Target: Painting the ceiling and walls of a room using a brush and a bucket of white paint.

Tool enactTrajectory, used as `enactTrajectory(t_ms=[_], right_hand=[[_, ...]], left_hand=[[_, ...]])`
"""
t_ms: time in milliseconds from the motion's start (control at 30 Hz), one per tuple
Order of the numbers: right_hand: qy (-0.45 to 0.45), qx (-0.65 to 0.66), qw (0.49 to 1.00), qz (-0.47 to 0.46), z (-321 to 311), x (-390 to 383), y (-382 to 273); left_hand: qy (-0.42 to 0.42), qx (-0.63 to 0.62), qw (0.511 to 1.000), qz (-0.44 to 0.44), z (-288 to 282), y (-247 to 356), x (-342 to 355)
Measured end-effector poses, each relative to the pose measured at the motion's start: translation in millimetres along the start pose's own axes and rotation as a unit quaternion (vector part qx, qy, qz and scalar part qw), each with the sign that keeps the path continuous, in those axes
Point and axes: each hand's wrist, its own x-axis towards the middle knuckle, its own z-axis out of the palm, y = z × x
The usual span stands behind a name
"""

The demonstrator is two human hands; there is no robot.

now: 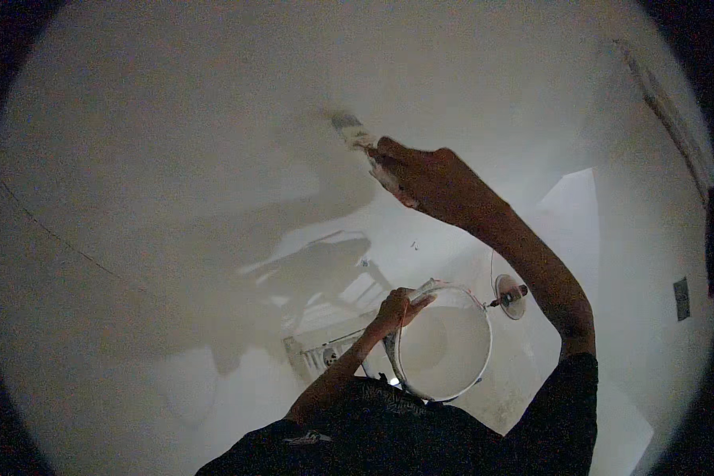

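Pale wall (135,119), dimly lit, fills most of our view, with a thin dark line (59,238) slanting across its left part. Our right hand (444,178) reaches up toward it, fingers closed around the handle of a flat brush (353,131) — the bristles seem to touch the wall, beside a darker patch (325,111) that may be wet or shaded; we cannot tell which. Lower down, our left hand (397,312) has its fingers wrapped over the edge of a round white bucket (489,345), near our dark shirt (452,432). Just right of the bucket shows a round, translucent disc (509,297) — too dim to identify. Our arm's broad shadow (262,234) spreads leftward, and a dark rectangular plate (681,299) sits far right.
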Motion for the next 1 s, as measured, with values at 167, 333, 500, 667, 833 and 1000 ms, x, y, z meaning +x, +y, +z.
enactTrajectory(t_ms=[167,333,500,667,833,1000], right_hand=[[0.219,-0.064,0.973,0.026,-69.3,23.1,-0.3],[0.188,-0.09,0.978,0.011,-16.1,27.7,16.9],[-0.005,0.009,0.999,-0.034,46.0,-18.3,1.1],[-0.018,0.08,0.997,0.01,-43.0,9.2,-3.3],[0.216,-0.055,0.96,-0.171,-76.7,47.5,54.4],[0.32,-0.293,0.883,-0.177,-142.2,30.9,37.8]], left_hand=[[0.003,0.006,1.0,0.005,6.2,-4.6,1.8],[0.04,-0.021,0.999,0.03,19.3,-13.7,6.4],[0.032,-0.027,0.999,0.015,14.6,-5.2,4.9],[0.037,0.018,0.998,0.044,11.7,-17.1,7.1],[0.026,0.007,1.0,0.002,26.7,-26.9,6.7],[0.019,0.015,0.999,-0.024,8.1,4.3,0.5]])
